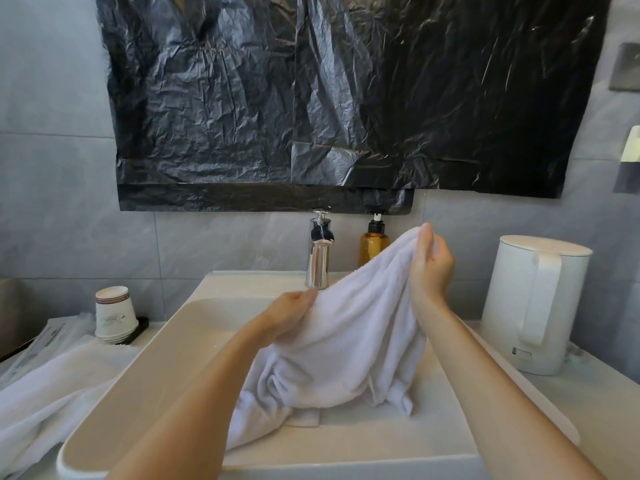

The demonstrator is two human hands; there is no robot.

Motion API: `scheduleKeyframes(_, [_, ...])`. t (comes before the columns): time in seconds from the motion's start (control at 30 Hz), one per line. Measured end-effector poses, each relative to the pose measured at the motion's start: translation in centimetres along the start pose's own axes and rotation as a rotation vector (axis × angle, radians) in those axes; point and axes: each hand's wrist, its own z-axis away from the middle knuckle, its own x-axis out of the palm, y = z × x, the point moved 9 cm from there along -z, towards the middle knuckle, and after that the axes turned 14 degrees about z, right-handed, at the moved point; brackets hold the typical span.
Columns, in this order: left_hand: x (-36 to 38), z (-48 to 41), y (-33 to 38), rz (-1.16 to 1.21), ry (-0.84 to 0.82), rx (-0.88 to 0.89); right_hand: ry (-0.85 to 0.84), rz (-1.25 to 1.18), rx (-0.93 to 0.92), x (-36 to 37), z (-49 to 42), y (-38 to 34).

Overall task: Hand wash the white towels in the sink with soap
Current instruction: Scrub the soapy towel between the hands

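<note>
I hold a white towel [349, 341] over the white sink [166, 358]. My right hand [431, 265] pinches its upper edge and lifts it high in front of the amber soap bottle [372, 244]. Lower down, my left hand [291, 311] grips another part of the edge near the chrome tap [318, 258]. The towel's lower folds bunch in the basin. A second white towel [52, 393] lies on the counter to the left, draped over the sink's rim.
A stack of paper cups [114, 313] stands on the left counter by a dark tray. A white electric kettle [533, 303] stands on the right counter. Black plastic sheeting [329, 98] covers the wall above the tap.
</note>
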Motion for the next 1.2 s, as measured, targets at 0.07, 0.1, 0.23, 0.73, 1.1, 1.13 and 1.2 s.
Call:
scheduleKeyframes(0.07, [-1.4,-0.2,0.8,0.255,0.129,0.074,-0.030,0.157,0.118,0.5,0.4,1.8])
scheduleKeyframes(0.1, [-1.7,-0.1,1.1,0.347,0.163,0.099,-0.094,0.207,0.126,1.2,1.0,1.9])
scheduleKeyframes(0.23, [-1.1,0.6,2.4,0.418,0.259,0.171,-0.518,0.264,-0.104,6.7,6.7,-1.2])
scheduleKeyframes(0.73, [-0.3,1.9,3.4,0.597,0.383,0.189,-0.450,0.275,-0.369,9.4,10.5,-3.4])
scheduleKeyframes(1.1, [-1.3,1.6,3.5,0.676,0.423,0.113,-0.489,0.383,-0.269,11.0,9.3,-2.8])
scheduleKeyframes(1.13, [-0.7,1.7,3.7,0.665,0.388,0.103,-0.463,0.381,-0.187,11.2,7.9,-2.2])
scheduleKeyframes(1.2, [0.5,1.9,3.5,0.619,0.323,0.086,-0.420,0.447,-0.085,10.9,6.7,-1.5])
